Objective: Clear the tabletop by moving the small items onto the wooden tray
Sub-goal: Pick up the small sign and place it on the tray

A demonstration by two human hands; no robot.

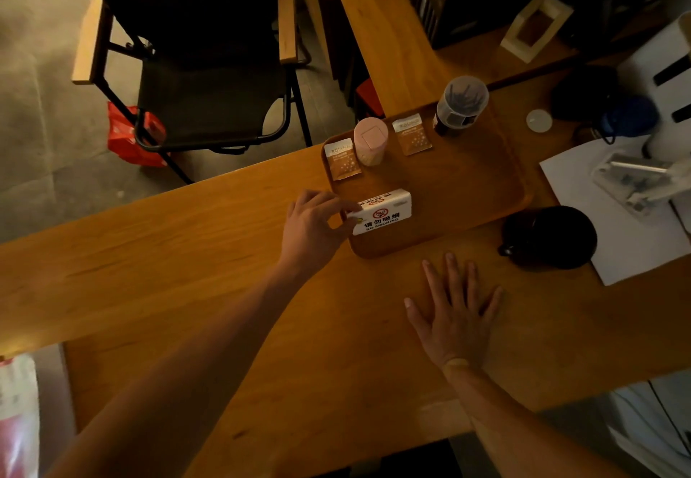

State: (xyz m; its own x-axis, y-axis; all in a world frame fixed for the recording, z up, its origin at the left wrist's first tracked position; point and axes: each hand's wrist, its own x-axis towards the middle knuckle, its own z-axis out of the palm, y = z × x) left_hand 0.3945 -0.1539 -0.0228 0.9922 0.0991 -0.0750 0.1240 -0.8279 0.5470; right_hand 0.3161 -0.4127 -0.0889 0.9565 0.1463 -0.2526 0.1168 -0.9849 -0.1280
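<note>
A wooden tray [467, 186] lies on the wooden table [224, 272]. On it stand a pink container [370, 141], two brown sachets [342, 159] [412, 133], a clear jar of dark sticks [461, 103] and a white "no smoking" sign [381, 212] at the near left corner. My left hand [310, 227] pinches the sign's left end with thumb and fingers. My right hand [454, 313] rests flat on the table just in front of the tray, fingers spread, holding nothing.
A black round object [549, 238] sits right of the tray on a white paper sheet [613, 223]. A small round white lid [538, 120] lies further back. A black folding chair [209, 66] stands beyond the table's far left edge.
</note>
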